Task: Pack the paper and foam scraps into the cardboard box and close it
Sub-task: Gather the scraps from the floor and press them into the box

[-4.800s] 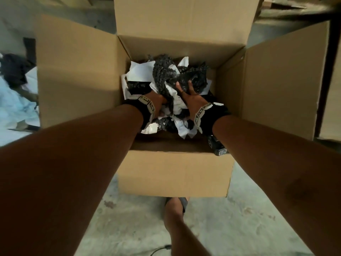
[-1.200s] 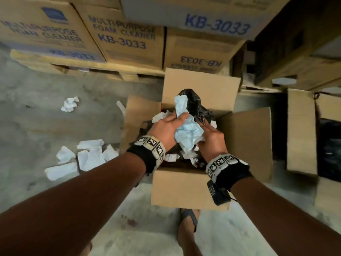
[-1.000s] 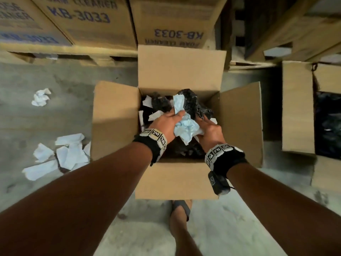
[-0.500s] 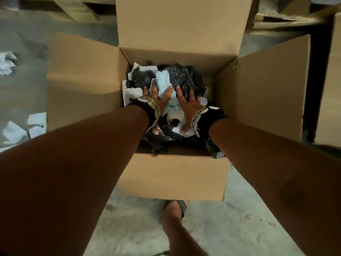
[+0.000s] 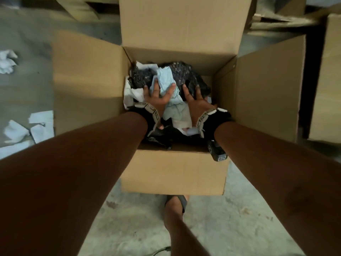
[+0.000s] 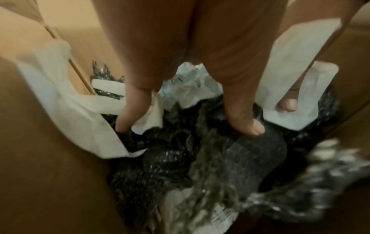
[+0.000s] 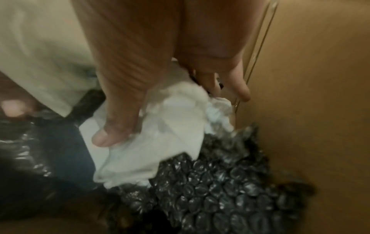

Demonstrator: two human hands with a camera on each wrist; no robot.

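The open cardboard box (image 5: pixel 173 170) stands on the floor, filled with black bubble wrap (image 5: pixel 182 72), white paper (image 5: pixel 131 93) and a pale blue paper wad (image 5: pixel 166 80). Both hands are inside it. My left hand (image 5: pixel 156 95) presses on the blue wad with spread, straight fingers. My right hand (image 5: pixel 195 100) lies flat on the bubble wrap beside it. The left wrist view shows fingers pushing into dark wrap (image 6: pixel 200 158) and white paper (image 6: pixel 76 110). In the right wrist view the thumb presses white paper (image 7: pixel 160 142) near the box wall (image 7: pixel 310 95).
The left flap (image 5: pixel 86 80), right flap (image 5: pixel 267 89) and far flap (image 5: pixel 184 23) stand open. White paper scraps (image 5: pixel 38 126) lie on the concrete floor at the left. Another cardboard box (image 5: pixel 328 80) stands to the right. A sandalled foot (image 5: pixel 175 202) is by the near wall.
Both hands carried the pale blue wad down into the box, then opened and flattened on the pile. My head has leaned in closer over the box.
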